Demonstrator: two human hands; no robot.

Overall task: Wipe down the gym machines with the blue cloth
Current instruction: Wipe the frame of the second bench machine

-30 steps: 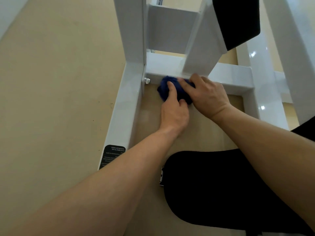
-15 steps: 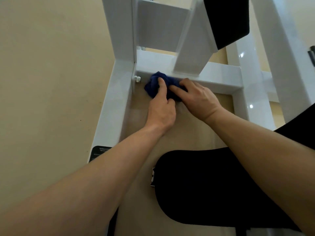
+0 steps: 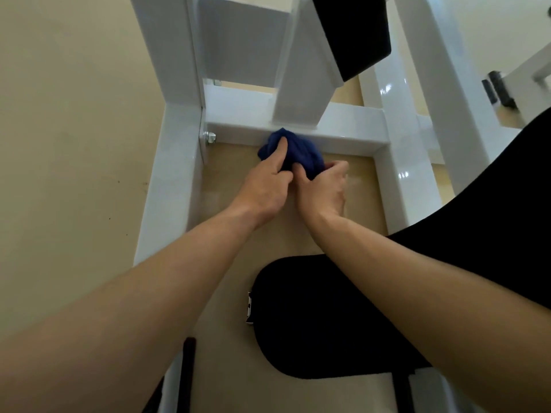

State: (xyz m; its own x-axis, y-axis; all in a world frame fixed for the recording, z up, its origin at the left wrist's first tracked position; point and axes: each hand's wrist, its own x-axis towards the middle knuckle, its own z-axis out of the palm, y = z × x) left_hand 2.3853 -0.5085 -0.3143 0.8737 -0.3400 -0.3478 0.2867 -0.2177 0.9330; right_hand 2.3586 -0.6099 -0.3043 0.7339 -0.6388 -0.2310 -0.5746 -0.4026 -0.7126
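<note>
The bunched blue cloth [image 3: 298,152] lies against the front face of the white machine frame's low crossbar [image 3: 343,129], at floor level. My left hand [image 3: 265,186] presses it with the index finger stretched over the cloth's top. My right hand [image 3: 323,189] sits just right of it, with fingers curled into the cloth's lower right edge. Part of the cloth is hidden under both hands.
A bolt [image 3: 210,137] sticks out where the crossbar meets the left floor rail [image 3: 173,180]. A black seat pad [image 3: 322,317] is below my arms, another black pad [image 3: 354,31] hangs above. White uprights [image 3: 441,84] stand to the right on the beige floor [image 3: 74,144].
The cloth and both hands have slid right along the crossbar, away from the bolt. My right hand has dropped from on top of the cloth to its lower right side.
</note>
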